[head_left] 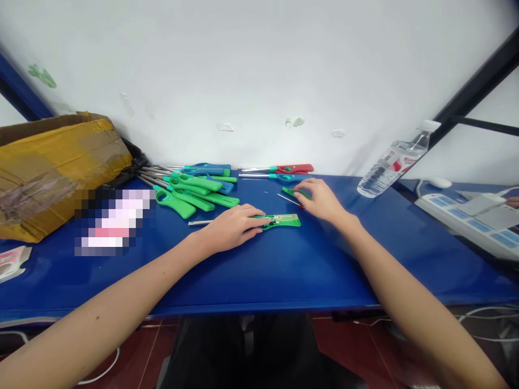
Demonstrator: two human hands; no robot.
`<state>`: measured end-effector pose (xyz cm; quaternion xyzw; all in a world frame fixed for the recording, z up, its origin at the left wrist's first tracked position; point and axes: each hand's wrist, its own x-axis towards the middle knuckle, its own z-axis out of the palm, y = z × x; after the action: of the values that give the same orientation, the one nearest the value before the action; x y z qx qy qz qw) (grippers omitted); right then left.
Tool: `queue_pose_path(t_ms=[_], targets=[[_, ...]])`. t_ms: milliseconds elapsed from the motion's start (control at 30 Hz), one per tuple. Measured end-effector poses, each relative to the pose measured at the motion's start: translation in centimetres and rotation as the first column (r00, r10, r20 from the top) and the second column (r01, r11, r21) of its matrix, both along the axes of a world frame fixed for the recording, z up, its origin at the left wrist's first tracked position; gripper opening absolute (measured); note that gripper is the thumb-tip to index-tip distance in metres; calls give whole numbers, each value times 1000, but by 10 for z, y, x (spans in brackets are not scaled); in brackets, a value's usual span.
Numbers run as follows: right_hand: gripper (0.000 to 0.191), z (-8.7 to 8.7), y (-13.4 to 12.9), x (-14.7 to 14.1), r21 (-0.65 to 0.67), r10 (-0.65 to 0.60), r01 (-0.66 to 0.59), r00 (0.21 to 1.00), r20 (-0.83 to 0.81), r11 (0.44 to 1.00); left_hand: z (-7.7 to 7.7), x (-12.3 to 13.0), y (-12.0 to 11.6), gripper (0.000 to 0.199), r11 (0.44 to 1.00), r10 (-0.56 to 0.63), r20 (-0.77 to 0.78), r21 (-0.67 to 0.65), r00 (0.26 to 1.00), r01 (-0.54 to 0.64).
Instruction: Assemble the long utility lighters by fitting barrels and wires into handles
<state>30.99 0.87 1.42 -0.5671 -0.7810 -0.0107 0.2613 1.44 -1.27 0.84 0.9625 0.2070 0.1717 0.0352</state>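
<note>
The fingers [254,222] of my left hand [233,228] lie spread over an opened green lighter [287,220] on the blue table [251,281], while those of my right hand [323,200] bend at a green piece [301,193] near a metal rod [287,199], whether pinching it I cannot tell.

No wording can be made out for certain. To the right of the right hand [320,200], the clear bottle [373,183] bears a label [399,162] with red and white print, its characters too small to read. Farther right, the blue panels [473,216] on the power strip [462,229] show nothing legible. Left of the left hand [239,224], a pixelated patch [115,221] is blocked out, and the white-and-pink card [18,256] beyond is unreadable
</note>
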Motion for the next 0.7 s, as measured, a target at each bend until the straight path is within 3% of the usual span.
queue_pose_path(t_ms=[300, 467, 700], targets=[[34, -1, 5, 15, -202, -125, 154, 981, 148, 967, -3, 0, 4, 33, 1000, 8, -17, 20, 1000, -8], [37, -4, 7, 15, -182, -169, 182, 982, 86, 966, -1, 0, 3, 36, 1000, 20, 15, -9, 1000, -19], [39, -10, 13, 17, -180, -153, 144, 988, -36, 973, 10, -11, 10, 36, 980, 193, 42, 40, 980, -194]])
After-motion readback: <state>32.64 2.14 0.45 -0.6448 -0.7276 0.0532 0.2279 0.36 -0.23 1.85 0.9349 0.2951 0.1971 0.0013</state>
